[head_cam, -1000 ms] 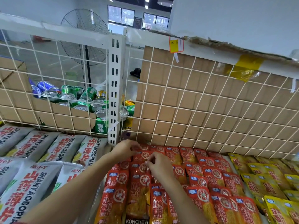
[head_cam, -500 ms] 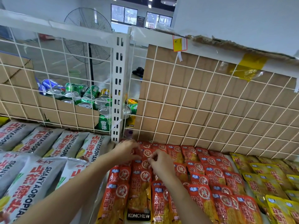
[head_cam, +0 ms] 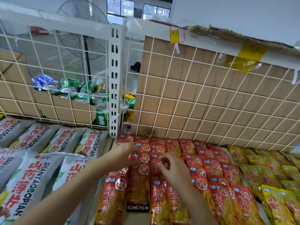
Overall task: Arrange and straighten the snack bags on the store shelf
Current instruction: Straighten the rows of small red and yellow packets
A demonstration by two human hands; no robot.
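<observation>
Red snack bags (head_cam: 209,169) lie in overlapping rows on the shelf in front of me. One red bag (head_cam: 144,157) in the left column sits between my hands. My left hand (head_cam: 125,154) pinches its upper left corner. My right hand (head_cam: 172,166) pinches its right edge with the fingers curled. A lower bag (head_cam: 138,192) shows a black KONCHEW band at its bottom. Yellow snack bags (head_cam: 266,176) fill the right end of the shelf. Large grey bags (head_cam: 68,140) with red lettering lie in rows at the left.
A white wire grid (head_cam: 203,98) backed with brown cardboard closes the shelf's rear. A white slotted upright post (head_cam: 115,82) splits the two sections. Behind the grid sit green and blue drink cans (head_cam: 84,93) in a carton and a floor fan (head_cam: 82,28).
Both hands have drawn a little toward me along the red column, still on the same red bag. The camera has tilted slightly, so the shelf sits lower in view.
</observation>
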